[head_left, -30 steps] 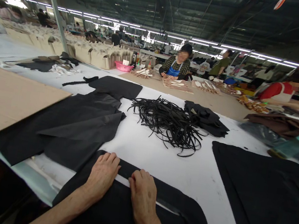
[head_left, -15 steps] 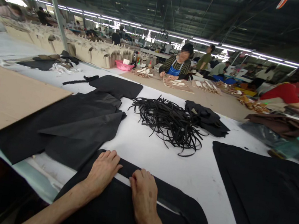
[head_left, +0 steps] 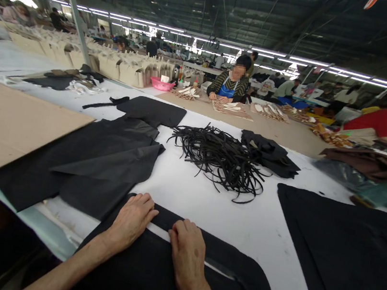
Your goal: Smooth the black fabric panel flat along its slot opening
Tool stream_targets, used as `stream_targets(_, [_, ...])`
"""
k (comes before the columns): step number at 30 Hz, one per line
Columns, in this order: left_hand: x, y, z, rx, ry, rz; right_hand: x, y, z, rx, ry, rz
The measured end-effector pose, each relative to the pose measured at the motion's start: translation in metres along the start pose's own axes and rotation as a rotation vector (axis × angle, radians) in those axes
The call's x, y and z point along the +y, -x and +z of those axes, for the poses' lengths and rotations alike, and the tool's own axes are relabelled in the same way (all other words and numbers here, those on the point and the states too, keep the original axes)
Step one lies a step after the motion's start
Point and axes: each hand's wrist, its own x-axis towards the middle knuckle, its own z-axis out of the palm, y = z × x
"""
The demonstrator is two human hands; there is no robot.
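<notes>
We have before us a broad white tabletop (head_left: 240, 220), with a large black panel (head_left: 344, 255) lying flat on its right side. Nearest us, at the front, lies the black fabric panel (head_left: 146, 264) under our two hands, its lower part running out of view between our forearms and its far border forming a band. To its left we see overlapping black sheets (head_left: 102, 170), partly covered by a tan board (head_left: 17, 128). Beyond our hands lie a loose tangle of black strips (head_left: 220, 159) and, just beside it, a small heap of black offcuts (head_left: 271, 156). Near the right edge is a clear bottle with a teal lid (head_left: 381, 192). Our left hand (head_left: 134, 218) rests on the band, fingers close together and bent toward its far edge, thumb pointing right. Our right hand (head_left: 187, 246) sits just beside it, fingers bunched and curled down, thumb near the index finger; we cannot tell whether either hand pinches the fabric. Between the hands, a narrow white line (head_left: 159, 231) shows along the band's near edge.
</notes>
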Motion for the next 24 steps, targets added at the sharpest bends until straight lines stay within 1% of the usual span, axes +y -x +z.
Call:
stream_targets(6, [-0.0044, -0.0006, 0.0015, -0.013, 0.068, 0.008, 0.0017, 0.0006, 0.002, -0.009, 0.005, -0.004])
stream_targets(12, [-0.0069, -0.0006, 0.0024, -0.015, 0.118, 0.016, 0.0026, 0.0002, 0.0036, 0.019, 0.023, -0.016])
stream_targets(19, [-0.0071, -0.0007, 0.0017, -0.017, 0.141, 0.014, 0.0022, 0.0005, 0.002, 0.034, 0.013, -0.025])
stream_targets(24, [-0.0067, -0.0015, 0.0029, -0.019, 0.137, 0.012, 0.0018, 0.0001, 0.0016, 0.011, 0.016, -0.015])
